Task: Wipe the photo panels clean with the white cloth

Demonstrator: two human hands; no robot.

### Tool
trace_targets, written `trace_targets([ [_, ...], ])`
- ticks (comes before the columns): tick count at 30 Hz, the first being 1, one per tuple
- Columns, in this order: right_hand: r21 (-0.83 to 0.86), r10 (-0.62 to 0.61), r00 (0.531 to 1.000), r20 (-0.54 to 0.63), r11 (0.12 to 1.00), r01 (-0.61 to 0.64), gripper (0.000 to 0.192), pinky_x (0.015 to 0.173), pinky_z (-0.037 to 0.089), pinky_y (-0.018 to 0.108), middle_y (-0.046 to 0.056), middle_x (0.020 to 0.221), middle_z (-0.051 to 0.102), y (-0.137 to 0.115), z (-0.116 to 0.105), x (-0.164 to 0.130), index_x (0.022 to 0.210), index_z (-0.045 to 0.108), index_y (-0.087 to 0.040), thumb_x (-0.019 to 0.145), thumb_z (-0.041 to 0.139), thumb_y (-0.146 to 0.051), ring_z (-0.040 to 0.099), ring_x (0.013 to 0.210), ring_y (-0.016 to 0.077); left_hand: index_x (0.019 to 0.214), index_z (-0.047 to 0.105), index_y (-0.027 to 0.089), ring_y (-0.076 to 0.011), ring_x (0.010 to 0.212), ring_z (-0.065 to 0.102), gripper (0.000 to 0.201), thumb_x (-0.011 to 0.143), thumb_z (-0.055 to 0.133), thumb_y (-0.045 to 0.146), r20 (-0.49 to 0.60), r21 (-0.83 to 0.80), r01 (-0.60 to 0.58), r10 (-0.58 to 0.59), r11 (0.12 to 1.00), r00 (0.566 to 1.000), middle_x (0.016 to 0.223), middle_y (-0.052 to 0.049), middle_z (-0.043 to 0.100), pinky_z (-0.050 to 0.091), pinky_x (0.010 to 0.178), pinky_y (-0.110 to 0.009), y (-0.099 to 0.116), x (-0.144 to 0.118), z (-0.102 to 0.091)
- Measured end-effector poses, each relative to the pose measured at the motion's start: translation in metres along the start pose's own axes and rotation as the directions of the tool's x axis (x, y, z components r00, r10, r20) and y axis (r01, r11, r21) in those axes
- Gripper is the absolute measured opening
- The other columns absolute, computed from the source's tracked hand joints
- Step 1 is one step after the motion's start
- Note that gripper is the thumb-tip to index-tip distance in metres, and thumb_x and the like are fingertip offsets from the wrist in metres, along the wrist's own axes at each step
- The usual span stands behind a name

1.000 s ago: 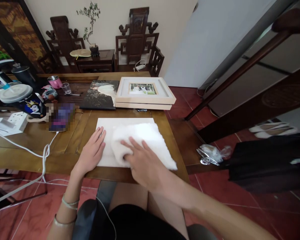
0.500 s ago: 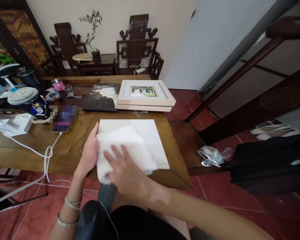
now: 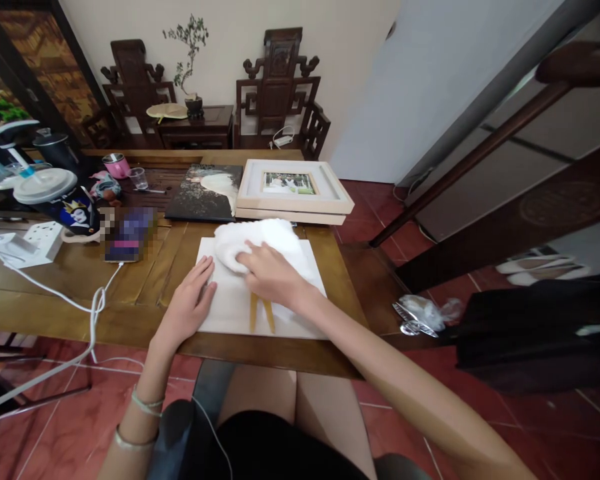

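A white flat board (image 3: 230, 313) lies on the wooden table (image 3: 145, 293) in front of me. My right hand (image 3: 270, 275) presses a bunched white cloth (image 3: 260, 240) onto the board's far part. My left hand (image 3: 190, 303) lies flat with fingers spread on the board's left edge, holding it down. Two yellowish strips (image 3: 261, 315) show on the board just below my right hand.
Beyond the board sit a light wooden picture frame (image 3: 293, 190) and a dark photo canvas (image 3: 205, 193). To the left are a phone (image 3: 127, 233) on a white cable (image 3: 93, 307), a power strip (image 3: 40, 240), cups and a kettle. Carved chairs stand at the back wall.
My right hand slid the cloth from the board's near left corner to its far edge, bunching it up. My left hand shifted to lie flat on the board's left edge.
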State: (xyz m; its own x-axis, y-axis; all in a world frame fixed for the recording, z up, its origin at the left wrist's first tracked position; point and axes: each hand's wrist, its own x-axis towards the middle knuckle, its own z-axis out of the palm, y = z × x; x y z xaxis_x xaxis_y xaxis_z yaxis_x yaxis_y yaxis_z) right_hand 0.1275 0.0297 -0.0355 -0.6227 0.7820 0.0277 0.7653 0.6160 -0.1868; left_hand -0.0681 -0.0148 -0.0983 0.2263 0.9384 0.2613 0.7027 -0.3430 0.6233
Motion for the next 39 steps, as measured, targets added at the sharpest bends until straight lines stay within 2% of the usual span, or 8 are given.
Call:
trace_targets([
  [5, 0.005, -0.063, 0.998, 0.007, 0.998, 0.063, 0.030, 0.090, 0.051, 0.047, 0.009, 0.122, 0.061, -0.021, -0.002, 0.037, 0.118, 0.060, -0.017, 0.094, 0.060, -0.034, 0.060, 0.107, 0.0240, 0.132, 0.057, 0.016, -0.0271, 0.139, 0.042, 0.044, 0.096, 0.042, 0.036, 0.001, 0.021, 0.001, -0.001, 1.000, 1.000, 0.147, -0.013, 0.049, 0.032, 0.117, -0.047, 0.002, 0.000, -0.002],
  [9, -0.002, 0.027, 0.999, 0.030, 1.000, -0.027, 0.030, 0.085, 0.054, 0.043, 0.008, 0.118, 0.062, -0.010, -0.009, 0.030, 0.118, 0.060, -0.016, 0.094, 0.060, -0.035, 0.063, 0.100, 0.0220, 0.136, 0.053, 0.013, -0.0259, 0.141, 0.038, 0.048, 0.096, 0.043, 0.037, -0.002, 0.023, 0.003, -0.003, 1.000, 1.000, 0.148, -0.013, 0.047, 0.029, 0.119, -0.047, 0.001, 0.000, -0.002],
  [16, -0.045, 0.220, 0.976, 0.002, 0.975, -0.219, 0.013, 0.092, 0.051, 0.046, 0.011, 0.106, 0.068, 0.053, -0.009, -0.038, 0.101, 0.064, -0.011, 0.091, 0.056, -0.013, 0.063, 0.105, 0.0249, 0.141, 0.046, 0.012, -0.0240, 0.145, 0.032, 0.053, 0.095, 0.044, 0.037, 0.035, 0.033, 0.015, -0.016, 0.999, 0.999, 0.153, -0.013, 0.040, 0.025, 0.120, -0.046, 0.004, -0.001, -0.003],
  [20, -0.035, 0.167, 0.986, -0.029, 0.985, -0.168, 0.029, 0.107, 0.039, 0.051, 0.028, 0.132, 0.056, 0.040, 0.005, -0.098, 0.084, 0.066, -0.008, 0.069, 0.046, 0.007, 0.042, 0.135, 0.0362, 0.147, 0.037, 0.016, -0.0245, 0.147, 0.025, 0.057, 0.095, 0.044, 0.038, 0.089, 0.094, 0.009, -0.018, 0.996, 0.996, 0.157, -0.011, 0.032, 0.022, 0.121, -0.048, 0.006, -0.003, -0.004],
  [26, 0.058, -0.038, 0.984, -0.171, 0.997, 0.049, 0.032, 0.112, 0.034, 0.057, 0.016, 0.142, 0.053, 0.009, 0.020, -0.161, 0.070, 0.064, -0.018, 0.057, 0.044, 0.004, 0.036, 0.140, 0.0335, 0.149, 0.034, 0.018, -0.0245, 0.148, 0.021, 0.057, 0.097, 0.041, 0.041, 0.121, 0.121, -0.037, 0.023, 0.992, 0.992, 0.159, -0.010, 0.030, 0.021, 0.121, -0.048, 0.003, -0.002, -0.005],
  [30, 0.051, -0.056, 0.996, -0.076, 0.997, 0.060, 0.029, 0.114, 0.030, 0.058, 0.016, 0.148, 0.044, 0.027, 0.013, -0.134, 0.077, 0.067, -0.016, 0.065, 0.048, 0.002, 0.028, 0.143, 0.0345, 0.149, 0.034, 0.020, -0.0240, 0.148, 0.022, 0.057, 0.097, 0.041, 0.043, 0.114, 0.118, -0.046, 0.033, 0.992, 0.993, 0.158, -0.009, 0.031, 0.021, 0.121, -0.047, 0.002, -0.002, -0.006],
  [35, 0.016, -0.004, 0.990, -0.144, 1.000, 0.006, 0.023, 0.113, 0.025, 0.063, 0.020, 0.150, 0.040, 0.059, 0.016, -0.074, 0.089, 0.068, -0.012, 0.078, 0.050, -0.002, 0.022, 0.144, 0.0365, 0.148, 0.036, 0.017, -0.0239, 0.148, 0.023, 0.058, 0.096, 0.042, 0.045, 0.109, 0.125, -0.034, 0.021, 0.992, 0.994, 0.158, -0.011, 0.031, 0.021, 0.121, -0.046, 0.003, -0.002, -0.006],
  [39, -0.002, 0.002, 0.987, -0.160, 1.000, -0.003, 0.027, 0.112, 0.024, 0.066, 0.022, 0.148, 0.042, 0.059, 0.018, -0.067, 0.094, 0.069, -0.009, 0.078, 0.050, 0.000, 0.026, 0.143, 0.0390, 0.146, 0.039, 0.016, -0.0233, 0.147, 0.025, 0.058, 0.096, 0.044, 0.045, 0.082, 0.105, -0.004, -0.005, 0.994, 0.997, 0.157, -0.012, 0.034, 0.023, 0.121, -0.045, 0.003, -0.001, -0.005],
])
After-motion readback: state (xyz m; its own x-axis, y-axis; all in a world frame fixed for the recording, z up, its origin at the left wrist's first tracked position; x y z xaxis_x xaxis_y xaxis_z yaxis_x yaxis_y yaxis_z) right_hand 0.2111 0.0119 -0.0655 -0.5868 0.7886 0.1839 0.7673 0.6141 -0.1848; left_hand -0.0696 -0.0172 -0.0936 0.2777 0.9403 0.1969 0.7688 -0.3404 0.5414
